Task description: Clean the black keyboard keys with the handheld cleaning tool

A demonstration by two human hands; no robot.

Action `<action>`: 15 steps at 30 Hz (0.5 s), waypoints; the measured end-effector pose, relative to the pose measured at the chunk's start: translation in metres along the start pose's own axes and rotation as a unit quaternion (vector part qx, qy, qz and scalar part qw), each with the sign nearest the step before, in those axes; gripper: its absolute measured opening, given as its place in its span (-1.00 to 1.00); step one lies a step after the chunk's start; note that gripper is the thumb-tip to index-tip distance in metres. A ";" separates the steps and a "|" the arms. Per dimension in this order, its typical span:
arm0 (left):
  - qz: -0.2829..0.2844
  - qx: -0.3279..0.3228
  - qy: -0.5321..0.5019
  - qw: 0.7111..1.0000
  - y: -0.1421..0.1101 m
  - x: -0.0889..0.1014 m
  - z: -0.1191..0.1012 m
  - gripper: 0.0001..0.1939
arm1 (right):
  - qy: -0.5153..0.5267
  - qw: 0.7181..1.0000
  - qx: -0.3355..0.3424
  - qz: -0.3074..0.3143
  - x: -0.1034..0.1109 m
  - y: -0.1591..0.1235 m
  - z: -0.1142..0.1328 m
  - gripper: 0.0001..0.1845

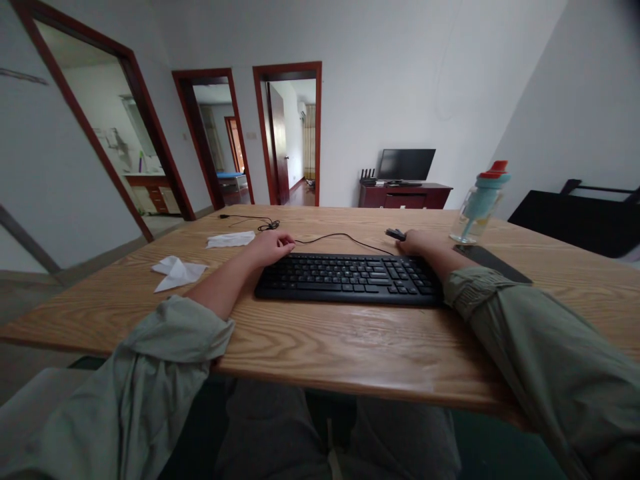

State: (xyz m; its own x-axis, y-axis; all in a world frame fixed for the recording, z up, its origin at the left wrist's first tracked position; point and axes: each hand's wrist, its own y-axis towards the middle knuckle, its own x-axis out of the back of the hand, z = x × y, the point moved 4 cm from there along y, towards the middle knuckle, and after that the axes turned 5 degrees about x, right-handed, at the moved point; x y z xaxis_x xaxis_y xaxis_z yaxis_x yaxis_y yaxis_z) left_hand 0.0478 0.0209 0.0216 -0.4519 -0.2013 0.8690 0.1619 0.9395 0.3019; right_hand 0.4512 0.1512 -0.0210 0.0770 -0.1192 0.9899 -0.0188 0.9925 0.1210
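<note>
A black keyboard (350, 277) lies flat on the wooden table (350, 347) in front of me. At its far left corner is my left hand (274, 247), fingers curled together. The thin black cable (345, 235) meets these fingertips, but whether they pinch it I cannot tell. My right hand (414, 241), beyond the keyboard's far right corner, is closed on a small dark flat object (395, 234) that sticks out to the left. Its kind is unclear. The cable runs behind the keyboard, with a bundled part (269, 225) past my left hand.
Right of my right hand lie a dark flat phone-like slab (493, 262) and a clear bottle (477, 207) with a red and teal lid. A folded white tissue (231, 239) and a crumpled tissue (179, 272) lie at the left. A cabinet with a monitor (407, 165) stands beyond.
</note>
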 end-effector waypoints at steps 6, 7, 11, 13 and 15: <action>-0.006 0.008 -0.012 1.000 0.000 0.001 -0.008 -0.66 | -0.052 0.997 -0.002 0.058 0.002 0.009 -0.013 -0.38; -0.005 0.009 -0.018 1.000 0.000 0.002 -0.009 -0.66 | -0.051 0.997 0.000 0.064 0.003 0.010 -0.015 -0.37; -0.012 0.017 -0.040 0.999 0.002 0.001 -0.010 -0.66 | -0.018 0.998 0.006 0.064 0.007 0.013 -0.015 -0.39; -0.015 0.013 -0.048 0.999 0.006 -0.001 -0.011 -0.67 | -0.006 0.998 0.011 0.064 0.007 0.011 -0.010 -0.42; -0.010 0.007 -0.073 0.997 0.011 -0.006 -0.012 -0.67 | 0.001 0.998 0.014 0.058 0.007 0.006 -0.004 -0.50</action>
State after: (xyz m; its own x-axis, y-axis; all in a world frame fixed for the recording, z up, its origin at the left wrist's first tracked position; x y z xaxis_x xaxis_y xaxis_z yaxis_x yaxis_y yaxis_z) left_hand 0.0628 0.0291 0.0244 -0.5780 -0.1794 0.7961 0.1394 0.9395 0.3129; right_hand 0.4556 0.1567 -0.0131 0.0752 -0.0043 0.9972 -0.0555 0.9984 0.0085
